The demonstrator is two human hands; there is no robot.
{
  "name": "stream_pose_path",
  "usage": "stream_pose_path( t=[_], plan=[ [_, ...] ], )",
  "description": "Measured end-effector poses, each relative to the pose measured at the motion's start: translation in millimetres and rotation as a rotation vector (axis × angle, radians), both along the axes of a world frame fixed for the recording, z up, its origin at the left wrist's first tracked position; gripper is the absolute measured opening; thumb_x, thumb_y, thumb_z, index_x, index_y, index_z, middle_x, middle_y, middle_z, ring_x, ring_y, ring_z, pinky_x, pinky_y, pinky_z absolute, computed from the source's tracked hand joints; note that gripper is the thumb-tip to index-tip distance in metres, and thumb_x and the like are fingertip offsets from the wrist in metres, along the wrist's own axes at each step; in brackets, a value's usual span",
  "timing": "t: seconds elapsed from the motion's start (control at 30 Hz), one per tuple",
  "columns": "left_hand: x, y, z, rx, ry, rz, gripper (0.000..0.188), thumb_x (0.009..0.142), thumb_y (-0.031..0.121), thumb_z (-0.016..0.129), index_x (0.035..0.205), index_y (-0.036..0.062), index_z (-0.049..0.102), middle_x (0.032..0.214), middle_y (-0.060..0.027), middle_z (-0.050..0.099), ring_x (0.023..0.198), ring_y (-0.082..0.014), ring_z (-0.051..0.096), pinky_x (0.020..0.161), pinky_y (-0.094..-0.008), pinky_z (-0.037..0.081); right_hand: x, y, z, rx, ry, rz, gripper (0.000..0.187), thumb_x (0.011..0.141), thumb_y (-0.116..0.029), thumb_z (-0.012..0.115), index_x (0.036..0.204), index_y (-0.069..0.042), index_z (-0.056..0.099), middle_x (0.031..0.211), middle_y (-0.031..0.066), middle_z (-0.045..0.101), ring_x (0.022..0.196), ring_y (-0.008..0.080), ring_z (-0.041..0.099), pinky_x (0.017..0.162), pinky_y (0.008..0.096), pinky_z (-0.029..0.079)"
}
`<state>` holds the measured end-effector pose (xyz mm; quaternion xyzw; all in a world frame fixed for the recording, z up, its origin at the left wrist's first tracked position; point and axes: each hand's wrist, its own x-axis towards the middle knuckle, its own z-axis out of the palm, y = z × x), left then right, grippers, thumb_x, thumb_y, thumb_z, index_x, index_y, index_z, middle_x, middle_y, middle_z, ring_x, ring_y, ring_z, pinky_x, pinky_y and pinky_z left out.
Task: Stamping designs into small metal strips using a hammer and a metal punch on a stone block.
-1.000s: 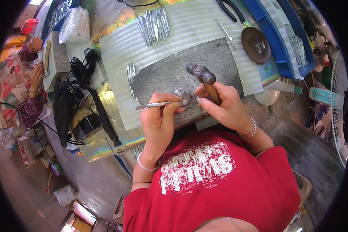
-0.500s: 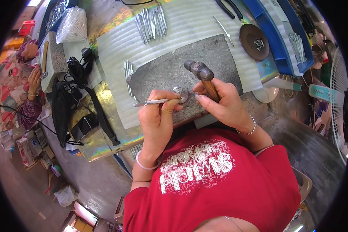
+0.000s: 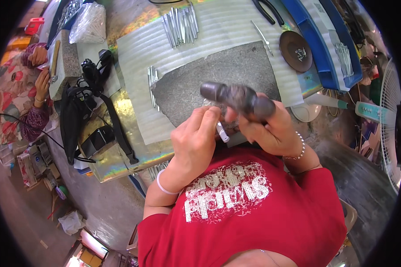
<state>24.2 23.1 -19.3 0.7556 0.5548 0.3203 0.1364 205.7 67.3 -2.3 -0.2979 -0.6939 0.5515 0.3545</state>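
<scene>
My left hand [image 3: 194, 138] pinches a slim silver metal piece [image 3: 223, 132], whose rounded end points down toward my shirt. Beside it, my right hand [image 3: 272, 133] is wrapped round a hammer, and the dark hammer head [image 3: 238, 99] is raised and blurred by motion. The hammer's handle is mostly hidden by its head and my fingers. Both hands are over the near edge of a rough grey stone slab [image 3: 178, 95]. Whatever lies on the slab between my hands is largely covered.
Silver metal rods [image 3: 180, 26] lie behind the slab, others [image 3: 153, 86] at its left. At right are a brown dish [image 3: 289, 55] with small metal bits, pliers [image 3: 272, 11], a blue tray [image 3: 316, 49] and a fan [image 3: 390, 120]. A co-worker's hand [image 3: 42, 84] is near a stone block [image 3: 69, 66].
The hammer has risen closer to view, its head turned more sideways. My left hand has shifted right, and the silver piece has swung from pointing left to pointing toward my body.
</scene>
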Motion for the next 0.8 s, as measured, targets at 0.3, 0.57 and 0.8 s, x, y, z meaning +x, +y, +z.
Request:
stream_pose_path(
  t=[0.3, 0.57, 0.8],
  plan=[
    [-10, 7, 4, -0.030, -0.093, -0.122, 0.028, 0.069, 0.019, 0.070, 0.091, 0.0081, 0.056, 0.090, -0.0134, 0.060, 0.066, -0.0283, 0.063, 0.047, -0.0337, 0.050, -19, 12, 42, 0.381, -0.180, 0.166, 0.024, 0.068, 0.001, 0.070, 0.091, -0.002, 0.062, 0.078, 0.0124, 0.060, 0.067, 0.0261, 0.061, 0.059, 0.0313, 0.049],
    [-19, 7, -20, 0.042, -0.152, -0.104, 0.015, 0.071, 0.000, 0.059, 0.083, 0.0062, 0.053, 0.073, -0.0082, 0.053, 0.055, -0.0282, 0.059, 0.045, -0.0365, 0.047, 8, 0, 88, 0.133, -0.306, 0.146, 0.042, 0.081, 0.003, 0.062, 0.120, 0.000, 0.047, 0.096, 0.0123, 0.059, 0.078, 0.0210, 0.062, 0.068, 0.0289, 0.050],
    [-18, 9, -17, 0.030, -0.199, -0.111, 0.017, 0.072, -0.002, 0.056, 0.085, 0.0088, 0.055, 0.073, -0.0072, 0.053, 0.056, -0.0277, 0.058, 0.046, -0.0356, 0.046, 18, -7, 98, 0.374, -0.433, 0.171, 0.054, 0.076, 0.005, 0.065, 0.127, 0.002, 0.046, 0.099, 0.0163, 0.062, 0.074, 0.0275, 0.062, 0.062, 0.0340, 0.050]
  ],
)
